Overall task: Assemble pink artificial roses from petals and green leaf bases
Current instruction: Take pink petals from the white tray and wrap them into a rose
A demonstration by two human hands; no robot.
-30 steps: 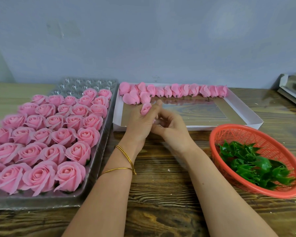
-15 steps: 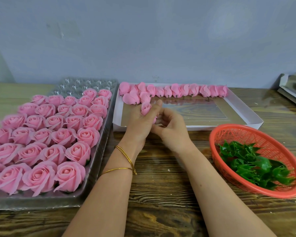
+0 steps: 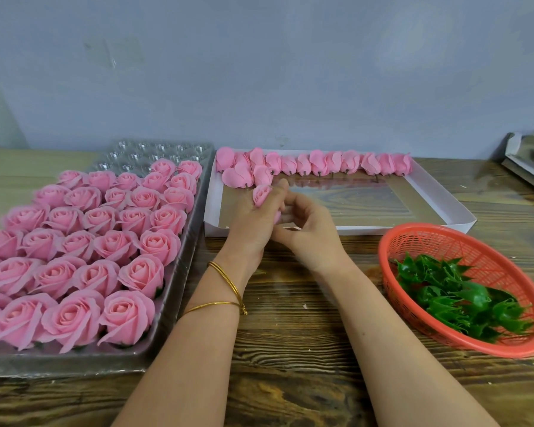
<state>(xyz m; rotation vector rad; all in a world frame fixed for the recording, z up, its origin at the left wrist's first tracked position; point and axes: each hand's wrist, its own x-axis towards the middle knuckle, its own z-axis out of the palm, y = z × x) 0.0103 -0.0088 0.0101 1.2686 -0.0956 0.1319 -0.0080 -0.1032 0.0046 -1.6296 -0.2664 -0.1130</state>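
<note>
My left hand [image 3: 253, 223] grips a pink rose head [image 3: 261, 194] over the near left corner of the white box [image 3: 438, 195]. My right hand [image 3: 309, 229] meets it from the right, fingers curled and pinching the rose's lower petals [image 3: 277, 216]. A row of pink petal buds [image 3: 321, 163] lines the box's far edge. Green leaf bases [image 3: 457, 297] fill the orange basket [image 3: 413, 238] on the right. Finished roses [image 3: 99, 241] fill the clear plastic tray [image 3: 173, 291] on the left.
The wooden table [image 3: 290, 365] runs under my forearms. Empty tray cups [image 3: 154, 149] show at the tray's far end. Another tray [image 3: 530, 161] sits at the far right edge. A grey wall [image 3: 259, 72] closes the back.
Both hands stay together on the rose; my right fingers have shifted slightly on its petals.
</note>
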